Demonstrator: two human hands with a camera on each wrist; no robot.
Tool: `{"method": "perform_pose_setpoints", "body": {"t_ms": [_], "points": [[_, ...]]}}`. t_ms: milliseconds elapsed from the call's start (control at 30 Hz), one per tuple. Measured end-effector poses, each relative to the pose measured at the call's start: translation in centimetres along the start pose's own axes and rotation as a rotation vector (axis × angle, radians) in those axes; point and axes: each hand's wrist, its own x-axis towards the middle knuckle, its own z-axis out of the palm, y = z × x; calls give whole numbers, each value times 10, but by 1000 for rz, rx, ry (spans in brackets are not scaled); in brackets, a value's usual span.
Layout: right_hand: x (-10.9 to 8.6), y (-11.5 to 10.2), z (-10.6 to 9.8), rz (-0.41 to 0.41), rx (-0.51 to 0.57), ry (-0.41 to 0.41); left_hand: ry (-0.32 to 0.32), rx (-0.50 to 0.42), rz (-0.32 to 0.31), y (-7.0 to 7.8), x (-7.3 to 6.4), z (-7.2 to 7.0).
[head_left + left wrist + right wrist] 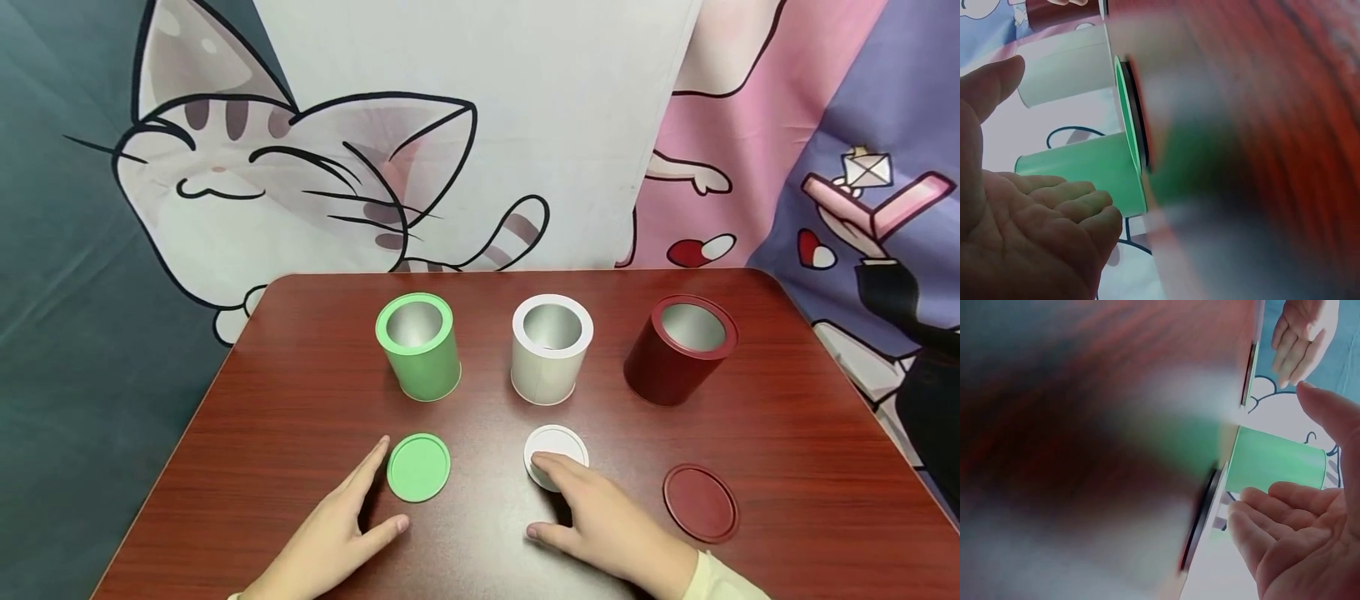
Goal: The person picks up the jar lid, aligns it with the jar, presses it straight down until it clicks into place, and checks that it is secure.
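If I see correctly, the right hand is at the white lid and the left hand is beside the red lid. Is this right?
Not entirely: the head view shows the left hand beside the green lid, not the red lid. The right hand is indeed at the white lid.

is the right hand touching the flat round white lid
Apart: in the head view the right hand overlaps the flat round white lid, but the right wrist view shows a narrow gap between them.
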Motion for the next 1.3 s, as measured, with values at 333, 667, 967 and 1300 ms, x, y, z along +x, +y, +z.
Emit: {"method": "perform_pose_setpoints", "body": {"t_ms": [333, 667, 967, 1300], "points": [[7, -6, 5, 1, 20, -18, 4, -4, -8, -2, 6, 1], [15, -12, 8, -2, 50, -72, -15, -32, -15, -2, 8, 3], [19, -16, 9, -24, 44, -73, -28, -36, -36, -2, 8, 4], [23, -19, 12, -44, 44, -75, -29, -40, -53, -6, 9, 7]]}}
